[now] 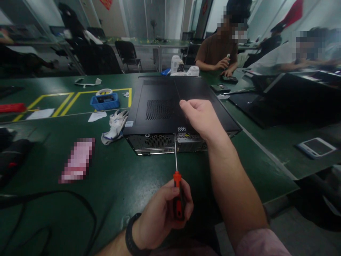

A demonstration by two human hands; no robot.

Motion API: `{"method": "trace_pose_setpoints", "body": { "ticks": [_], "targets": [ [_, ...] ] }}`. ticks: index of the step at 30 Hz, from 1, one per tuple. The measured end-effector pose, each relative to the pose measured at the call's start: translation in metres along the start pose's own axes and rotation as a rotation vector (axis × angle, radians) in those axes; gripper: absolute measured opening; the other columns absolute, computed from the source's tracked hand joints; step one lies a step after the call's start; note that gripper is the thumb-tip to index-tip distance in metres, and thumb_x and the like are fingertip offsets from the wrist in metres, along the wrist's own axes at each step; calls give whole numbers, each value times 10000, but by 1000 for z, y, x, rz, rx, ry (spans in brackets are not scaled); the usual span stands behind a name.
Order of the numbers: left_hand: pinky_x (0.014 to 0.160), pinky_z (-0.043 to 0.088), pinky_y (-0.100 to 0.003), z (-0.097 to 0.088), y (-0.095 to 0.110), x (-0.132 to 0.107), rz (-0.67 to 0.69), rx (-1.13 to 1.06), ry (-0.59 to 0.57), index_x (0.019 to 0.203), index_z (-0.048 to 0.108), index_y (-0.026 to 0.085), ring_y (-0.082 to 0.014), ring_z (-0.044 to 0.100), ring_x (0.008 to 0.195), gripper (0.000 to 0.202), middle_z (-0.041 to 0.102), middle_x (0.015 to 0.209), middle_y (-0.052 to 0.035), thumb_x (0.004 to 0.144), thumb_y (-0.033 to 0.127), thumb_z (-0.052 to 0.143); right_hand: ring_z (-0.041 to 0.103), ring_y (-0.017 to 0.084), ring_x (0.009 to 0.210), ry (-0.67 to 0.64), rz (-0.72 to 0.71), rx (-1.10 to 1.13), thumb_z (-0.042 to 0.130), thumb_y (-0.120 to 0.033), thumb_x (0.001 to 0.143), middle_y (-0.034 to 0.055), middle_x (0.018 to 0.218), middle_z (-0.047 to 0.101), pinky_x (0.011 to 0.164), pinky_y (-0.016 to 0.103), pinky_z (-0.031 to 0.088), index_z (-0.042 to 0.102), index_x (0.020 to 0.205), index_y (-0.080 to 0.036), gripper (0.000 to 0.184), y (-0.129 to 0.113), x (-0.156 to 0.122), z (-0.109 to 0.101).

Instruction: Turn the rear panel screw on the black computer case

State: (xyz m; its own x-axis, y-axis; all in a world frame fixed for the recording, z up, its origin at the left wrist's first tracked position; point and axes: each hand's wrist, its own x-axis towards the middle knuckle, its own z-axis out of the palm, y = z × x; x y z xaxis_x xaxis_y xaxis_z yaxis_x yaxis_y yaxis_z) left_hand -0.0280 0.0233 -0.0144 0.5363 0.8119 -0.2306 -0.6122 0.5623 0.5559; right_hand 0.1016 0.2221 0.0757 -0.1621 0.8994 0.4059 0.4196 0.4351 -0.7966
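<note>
The left hand (pixel 165 209) clenched the screwdriver (pixel 177 177), tip at the computer case's (pixel 160 96) near panel, while the right hand (pixel 202 119) lay curled on its lid, grasp unclear; the long, thin shaft risked slipping off.

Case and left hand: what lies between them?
Only the screwdriver, its shaft running from the left hand up to the case's rear panel, above bare green table. The head view shows it.
</note>
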Motion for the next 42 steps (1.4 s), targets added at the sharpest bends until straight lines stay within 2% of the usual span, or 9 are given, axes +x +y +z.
{"method": "trace_pose_setpoints", "body": {
  "ticks": [3,8,14,27,30,34,39,42],
  "targets": [
    [422,266,-185,1,1,-1,-14,-39,-34,950,633,175,-97,409,489,308,607,647,-14,887,470,570,310,99,558,-5,2,8,584,-451,974,-49,551,353,565,314,202,390,555,-229,512,0,0,0],
    [436,316,-172,4,5,-3,-20,10,-16,989,641,164,-73,447,487,315,646,717,-24,936,475,627,324,108,568,-7,7,10,587,-464,973,-42,553,366,560,307,214,392,557,-233,514,0,0,0],
    [429,330,-132,6,4,-1,-11,69,-21,963,603,178,-31,435,485,367,636,764,11,922,513,744,312,105,560,1,16,16,591,-473,968,-42,550,376,550,305,201,398,560,-233,512,1,0,-1],
    [341,329,-121,4,-1,2,1,135,-12,981,489,228,-32,397,355,422,698,670,27,978,627,624,318,109,563,7,9,-6,588,-492,969,-39,549,378,550,306,203,411,559,-232,517,2,-1,-1],
    [358,331,-117,6,0,1,4,126,16,988,516,217,-36,400,381,411,684,650,26,977,610,634,313,110,563,10,2,-1,593,-487,966,-41,549,367,550,306,203,398,559,-235,517,2,0,-1],
    [367,337,-131,3,-1,1,10,43,-10,1004,573,197,-62,447,416,357,693,653,-7,994,553,599,317,110,564,2,17,-5,592,-480,964,-40,547,369,548,304,206,400,559,-235,511,1,0,-1],
    [428,418,-160,1,-2,0,-3,-48,-89,1042,657,148,-64,541,463,345,732,788,-54,940,476,687,317,108,565,-3,19,-8,583,-481,970,-38,550,376,548,304,204,399,558,-233,515,-1,0,-1],
    [461,447,-155,3,0,-2,-31,-31,-84,1041,667,153,-50,559,500,363,726,837,-47,922,482,763,308,107,563,-4,17,1,591,-486,969,-43,548,360,549,306,200,383,562,-236,521,-1,-1,-1]
  ]
}}
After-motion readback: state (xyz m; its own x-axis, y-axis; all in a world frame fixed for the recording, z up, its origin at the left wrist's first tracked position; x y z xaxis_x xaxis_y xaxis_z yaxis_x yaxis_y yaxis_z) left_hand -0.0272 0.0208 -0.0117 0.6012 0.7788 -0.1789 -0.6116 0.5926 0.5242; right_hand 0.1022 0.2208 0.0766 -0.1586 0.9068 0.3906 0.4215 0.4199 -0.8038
